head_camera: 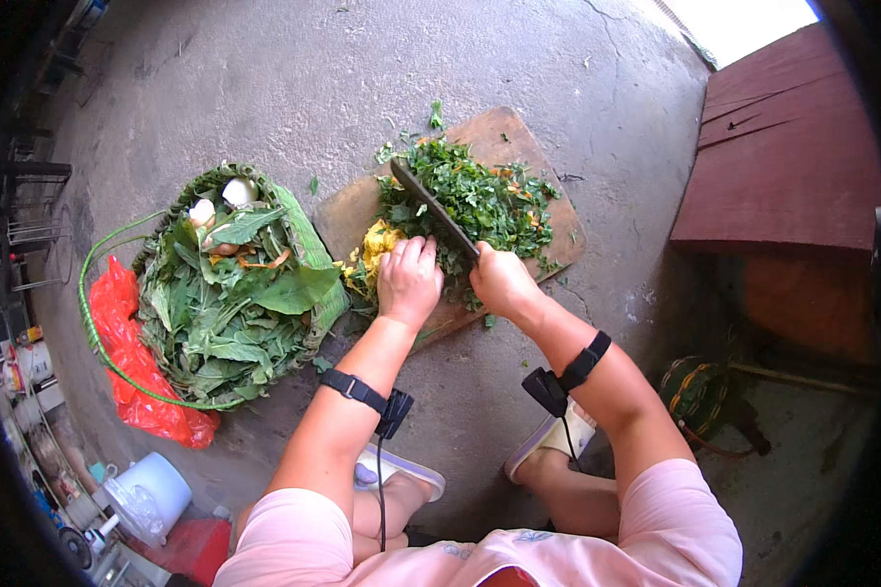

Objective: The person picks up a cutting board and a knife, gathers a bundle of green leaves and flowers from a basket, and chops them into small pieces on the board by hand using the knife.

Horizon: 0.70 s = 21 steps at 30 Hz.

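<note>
A knife with a dark blade [433, 207] is in my right hand [505, 280], gripped by its handle. The blade lies slantwise over a heap of chopped green leaves [477, 198] mixed with orange bits. My left hand [411, 282] curls over a bunch of yellow and green leaves [379, 246], its fingertips close to the blade. Part of the bunch is hidden under that hand. Beneath everything is a wooden cutting board [514, 128], set on the ground. Whole green leaves [220, 315] fill a woven basket [316, 235] to the left, with eggshells [239, 192] on top.
A red plastic bag [143, 381] lies by the basket, beneath its green handle [88, 323]. At lower left stands a white bucket [154, 488]. A reddish wooden piece of furniture [785, 154] is on the right. Leaf scraps dot the concrete floor [301, 88].
</note>
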Available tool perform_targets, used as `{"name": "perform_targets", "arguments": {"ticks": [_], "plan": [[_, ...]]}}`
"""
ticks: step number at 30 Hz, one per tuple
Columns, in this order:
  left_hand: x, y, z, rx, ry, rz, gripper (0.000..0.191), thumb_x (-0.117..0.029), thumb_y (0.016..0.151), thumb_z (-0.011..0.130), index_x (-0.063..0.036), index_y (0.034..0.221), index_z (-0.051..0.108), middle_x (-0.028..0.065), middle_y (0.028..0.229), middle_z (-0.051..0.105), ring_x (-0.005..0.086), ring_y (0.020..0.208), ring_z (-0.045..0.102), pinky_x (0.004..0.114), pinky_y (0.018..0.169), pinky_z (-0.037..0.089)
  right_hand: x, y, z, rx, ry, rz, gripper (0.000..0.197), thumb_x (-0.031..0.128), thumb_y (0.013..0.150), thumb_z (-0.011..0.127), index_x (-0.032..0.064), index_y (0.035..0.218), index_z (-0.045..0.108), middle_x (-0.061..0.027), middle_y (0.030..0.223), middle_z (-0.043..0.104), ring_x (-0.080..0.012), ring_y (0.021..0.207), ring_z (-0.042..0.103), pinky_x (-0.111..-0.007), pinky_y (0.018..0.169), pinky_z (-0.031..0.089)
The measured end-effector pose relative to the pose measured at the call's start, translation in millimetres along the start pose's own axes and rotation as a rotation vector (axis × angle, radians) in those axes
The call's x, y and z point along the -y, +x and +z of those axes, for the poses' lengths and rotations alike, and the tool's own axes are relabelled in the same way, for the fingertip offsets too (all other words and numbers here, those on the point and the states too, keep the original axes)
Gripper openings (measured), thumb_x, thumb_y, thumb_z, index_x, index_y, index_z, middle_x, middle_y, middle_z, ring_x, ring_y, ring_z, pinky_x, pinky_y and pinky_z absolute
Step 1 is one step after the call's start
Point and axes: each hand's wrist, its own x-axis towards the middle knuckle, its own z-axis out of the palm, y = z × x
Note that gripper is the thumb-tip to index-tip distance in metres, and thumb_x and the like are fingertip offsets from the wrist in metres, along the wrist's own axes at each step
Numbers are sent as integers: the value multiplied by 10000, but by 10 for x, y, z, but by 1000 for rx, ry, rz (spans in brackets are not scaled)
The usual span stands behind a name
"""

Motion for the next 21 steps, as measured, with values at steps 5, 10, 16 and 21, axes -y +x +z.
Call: {"name": "perform_targets", "arguments": {"ticks": [5,10,16,21], "plan": [[219,-60,5,45,30,10,401,-115,708,640,-88,1103,579,73,1058,608,250,1057,543,388,850,404,519,-285,-358,-259,341,-175,277,126,853,500,-29,1082,502,-262,757,624,-408,712,629,-472,652,508],[210,66,45,-89,-21,97,253,-92,677,630,-115,929,641,32,953,622,219,933,559,374,786,403,86,-139,44,68,-71,39,249,115,850,481,-13,1064,487,-261,744,624,-428,708,620,-493,652,506],[189,34,-25,-83,-10,-76,109,-129,704,630,-153,809,647,-7,817,639,185,851,575,371,762,393,547,-255,-260,-121,281,-106,265,118,848,510,3,1086,484,-269,721,607,-435,693,608,-500,643,492],[133,-7,6,-54,-26,-35,172,-128,688,669,-125,855,628,34,837,646,234,882,579,388,773,392,158,-164,144,17,-12,54,229,98,840,493,-2,1046,492,-271,760,625,-437,719,623,-487,656,507]]}}
